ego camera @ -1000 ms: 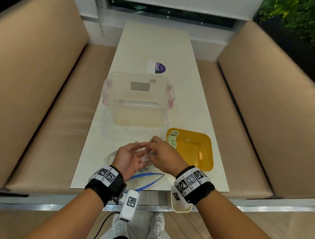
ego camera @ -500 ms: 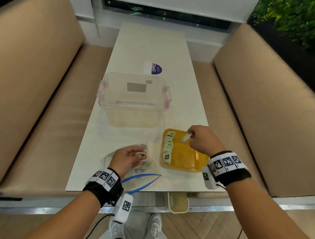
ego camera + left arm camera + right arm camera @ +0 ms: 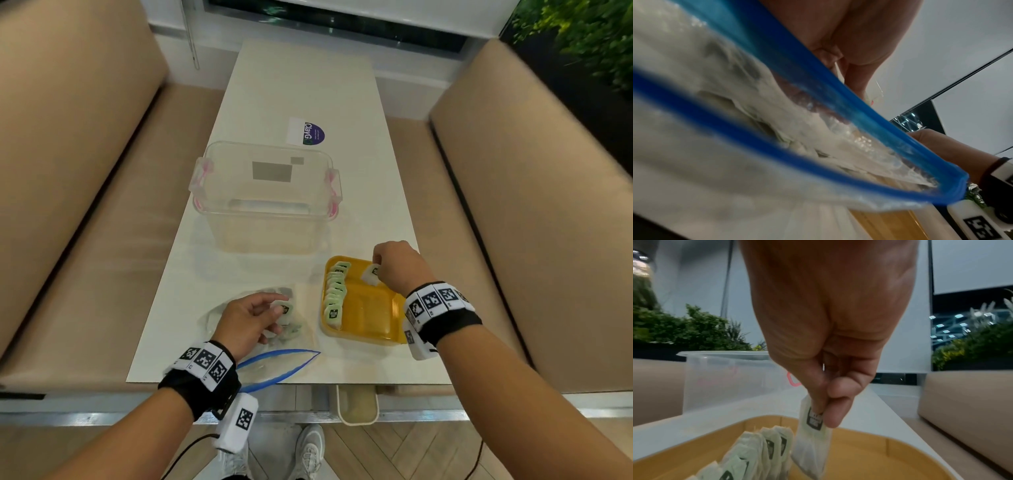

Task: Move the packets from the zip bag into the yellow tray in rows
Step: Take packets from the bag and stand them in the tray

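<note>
right hand (image 3: 397,265) pinched packet (image 3: 371,273) upright over yellow tray (image 3: 376,334), just right of finished row (image 3: 335,291) | left hand (image 3: 251,320) pinched next packet (image 3: 285,309) at zip bag (image 3: 274,368), left of tray

Stood between two tan upholstered benches (image 3: 534,219), a long pale worktop (image 3: 305,85) running away toward a white wall (image 3: 404,92). Ran across the top of that wall, a dark window band (image 3: 335,24). Filled the upper right corner, green foliage (image 3: 589,37). Showed below the near worktop edge, wood flooring in a herringbone pattern (image 3: 387,452) and a metal rail (image 3: 85,416). Glowed through dark glass in the right wrist view, small ceiling lights (image 3: 960,318) behind more plants (image 3: 694,327)
</note>
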{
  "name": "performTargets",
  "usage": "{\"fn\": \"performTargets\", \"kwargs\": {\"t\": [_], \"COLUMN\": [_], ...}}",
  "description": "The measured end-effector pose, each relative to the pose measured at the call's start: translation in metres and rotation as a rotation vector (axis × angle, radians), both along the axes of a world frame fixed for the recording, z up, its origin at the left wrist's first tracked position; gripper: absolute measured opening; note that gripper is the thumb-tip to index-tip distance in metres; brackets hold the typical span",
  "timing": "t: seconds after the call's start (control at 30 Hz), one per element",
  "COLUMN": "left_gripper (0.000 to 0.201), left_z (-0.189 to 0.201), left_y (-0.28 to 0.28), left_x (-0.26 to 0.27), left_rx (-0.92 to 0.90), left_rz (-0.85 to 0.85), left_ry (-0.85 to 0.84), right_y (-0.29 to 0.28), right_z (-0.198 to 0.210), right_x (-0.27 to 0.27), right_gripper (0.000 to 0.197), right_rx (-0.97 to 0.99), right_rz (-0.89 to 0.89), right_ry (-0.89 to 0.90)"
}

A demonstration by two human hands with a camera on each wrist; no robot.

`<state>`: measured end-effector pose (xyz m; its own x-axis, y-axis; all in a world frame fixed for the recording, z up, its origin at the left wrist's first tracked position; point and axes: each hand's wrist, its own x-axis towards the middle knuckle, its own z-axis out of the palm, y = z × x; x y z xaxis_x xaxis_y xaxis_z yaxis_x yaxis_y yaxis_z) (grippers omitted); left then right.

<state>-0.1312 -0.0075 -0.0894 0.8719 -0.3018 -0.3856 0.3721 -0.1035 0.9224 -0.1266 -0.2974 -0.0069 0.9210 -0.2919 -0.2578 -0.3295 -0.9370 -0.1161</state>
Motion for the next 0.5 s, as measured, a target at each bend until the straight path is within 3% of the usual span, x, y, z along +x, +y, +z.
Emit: {"fn": "performTargets", "kwargs": {"t": [0.5], "left_gripper": [0.010], "left_z": [-0.009], "left_y": [0.009], "left_x": [0.001], "left_rx": [-0.008], "left_rz": [0.033], "left_ry": [0.001], "right_y": [0.010], "right_z": [-0.029], "right_x": [0.011], "right_gripper": [0.018], "right_rx": [0.063], "right_rz": [-0.042], "right_ry": [0.024]}}
